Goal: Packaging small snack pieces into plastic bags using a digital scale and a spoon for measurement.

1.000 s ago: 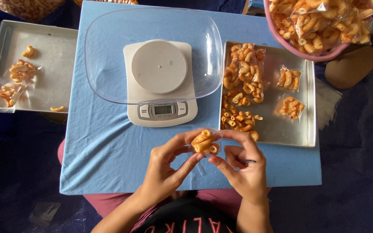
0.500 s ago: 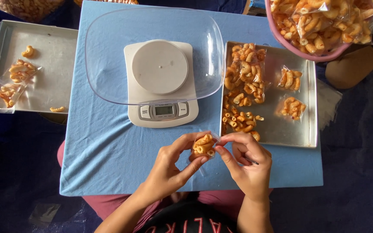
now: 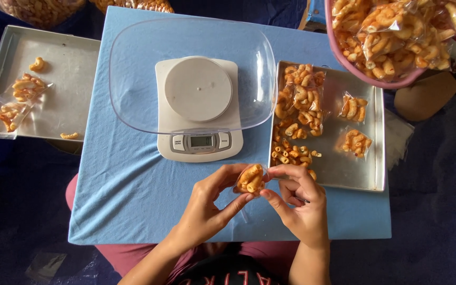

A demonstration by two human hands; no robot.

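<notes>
- Covering the middle of the view, a blue cloth-topped table (image 3: 127,190) carries everything else; dark blue floor shows around it
- a clear plastic bowl (image 3: 133,79) sits on a white kitchen scale (image 3: 199,108); the bowl spreads wider than the scale on both sides, and the scale's small display faces the person
- a metal tray (image 3: 362,177) lies just right of the scale, holding a loose heap of orange curled snacks (image 3: 294,150) along its left side and two small filled packets (image 3: 354,126) further right
- a second metal tray (image 3: 64,68) lies at the left, off the table's edge, with a few stray snack pieces and two small packets (image 3: 17,100)
- a pink basin (image 3: 365,68) at the top right is piled with bagged snacks, its rim overlapping the right tray's far corner
- the left hand (image 3: 209,208) pinches a small clear packet of snacks (image 3: 251,178) between thumb and forefinger, gripping it from the left; the other fingers are curled under
- the right hand (image 3: 299,203) meets the same packet from the right, thumb and forefinger closed on its edge; remaining fingers are folded into the palm
- the packet is held above the table's near edge, just in front of the scale and beside the right tray's near-left corner.
</notes>
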